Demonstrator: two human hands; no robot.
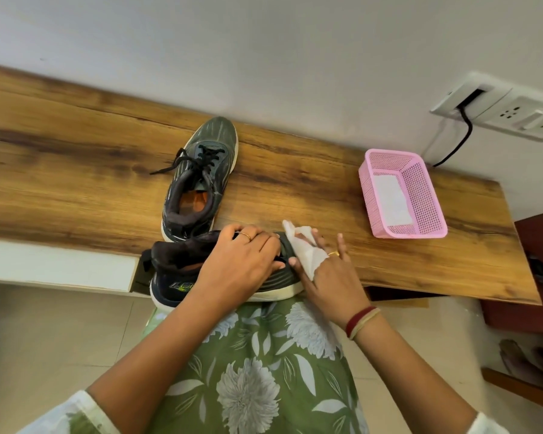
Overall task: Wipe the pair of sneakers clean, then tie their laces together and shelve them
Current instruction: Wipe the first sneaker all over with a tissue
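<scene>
Near sneaker [170, 278] sits on its sole at counter [76, 170] front edge. Left hand [242, 264] fingers curled over its upper. Right hand [325, 270] fingers pinch white wipe [306, 253] at the toe. Far sneaker [201, 180] sits just behind, laces loose. Pink basket [392, 230] is off to the right.

Laces of the near sneaker [173, 278] lie hidden under the left hand [242, 261]; the wipe [308, 256] covers its toe.

Grips sneaker [173, 270] w/ L hand [245, 261], palm down, fingers curled over it; pinches wipe [308, 255] w/ R hand [329, 274], fingers spread. Reaches both forearms fwd, hands side by side.
</scene>
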